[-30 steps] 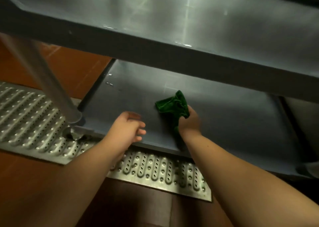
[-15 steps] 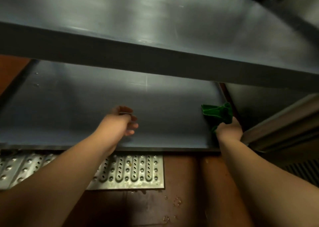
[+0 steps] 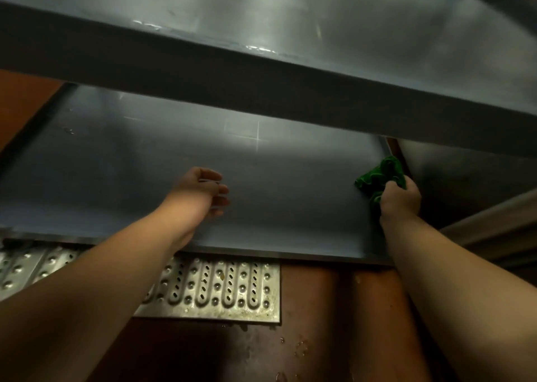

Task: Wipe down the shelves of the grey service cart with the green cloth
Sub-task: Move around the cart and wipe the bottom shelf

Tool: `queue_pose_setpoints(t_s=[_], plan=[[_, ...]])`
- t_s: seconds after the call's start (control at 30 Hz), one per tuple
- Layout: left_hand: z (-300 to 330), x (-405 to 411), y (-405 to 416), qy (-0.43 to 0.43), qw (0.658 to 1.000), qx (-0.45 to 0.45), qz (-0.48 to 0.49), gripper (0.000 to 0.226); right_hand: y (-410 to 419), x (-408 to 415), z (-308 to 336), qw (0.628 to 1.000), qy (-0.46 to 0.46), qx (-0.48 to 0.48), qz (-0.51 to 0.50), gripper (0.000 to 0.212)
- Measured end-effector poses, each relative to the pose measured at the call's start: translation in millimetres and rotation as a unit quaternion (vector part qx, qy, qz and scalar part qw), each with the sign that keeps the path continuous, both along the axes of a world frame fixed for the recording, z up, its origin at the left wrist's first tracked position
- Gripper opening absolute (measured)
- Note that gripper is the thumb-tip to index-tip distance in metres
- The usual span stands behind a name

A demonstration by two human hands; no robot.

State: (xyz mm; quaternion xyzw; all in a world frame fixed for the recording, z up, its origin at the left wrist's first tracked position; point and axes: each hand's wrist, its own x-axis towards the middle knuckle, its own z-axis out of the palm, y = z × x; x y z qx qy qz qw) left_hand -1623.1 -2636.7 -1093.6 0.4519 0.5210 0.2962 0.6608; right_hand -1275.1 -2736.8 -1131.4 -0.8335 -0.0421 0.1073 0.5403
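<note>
Nearest to us, our two bare forearms reach forward over the brown floor (image 3: 319, 338), which carries a few water drops, and over a perforated metal drain grate (image 3: 220, 291) set into it. Past the grate lies the front edge of the grey cart's lower shelf (image 3: 130, 172). Our left hand (image 3: 200, 191) hangs over the middle of that shelf, its grip loose — fingers lightly curled, holding nothing; we cannot tell whether it touches the surface. Our right hand (image 3: 399, 200) is at the shelf's right edge, its grip closed around the bunched green cloth (image 3: 380, 176), which presses against the shelf close to its far right corner. Farther up, the cart's upper shelf (image 3: 319, 41) spans the whole view — wet streaks glint along its near rim.
</note>
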Motion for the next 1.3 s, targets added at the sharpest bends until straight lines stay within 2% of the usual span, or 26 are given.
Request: queue_pose_setpoints(t_s=[0.1,0.37,0.67,0.87,0.97,1.17,1.3], plan=[[-2.4,-1.5,3.7,-0.004,1.000,0.001,-0.003,0.024,9.6,-1.5,-9.4,1.000,-0.010,0.015,0.009,0.057],[-4.5,-48.2,16.3,0.002,1.000,0.007,0.013,0.022,56.2,-50.8,-5.7,0.995,-0.015,-0.002,0.098,0.047],[-6.8,-145.4,42.0,0.014,0.997,0.001,0.077,0.023,130.6,-185.6,-20.8,0.976,-0.026,-0.003,0.218,0.040],[-3.9,-213.7,50.4,0.018,0.993,-0.013,0.119,0.022,171.2,-264.9,-27.2,0.967,-0.017,0.009,0.255,0.051],[-0.4,-238.8,50.7,0.008,0.992,-0.022,0.121,0.021,195.5,-298.4,-30.7,0.964,-0.007,0.004,0.266,0.055],[10.7,-275.3,51.3,-0.014,0.991,-0.030,0.128,0.021,237.6,-384.3,-22.9,0.948,-0.014,0.005,0.318,0.044],[16.1,-300.3,51.5,-0.023,0.991,-0.031,0.124,0.022,260.4,-432.6,-19.9,0.931,-0.012,0.001,0.365,0.054]])
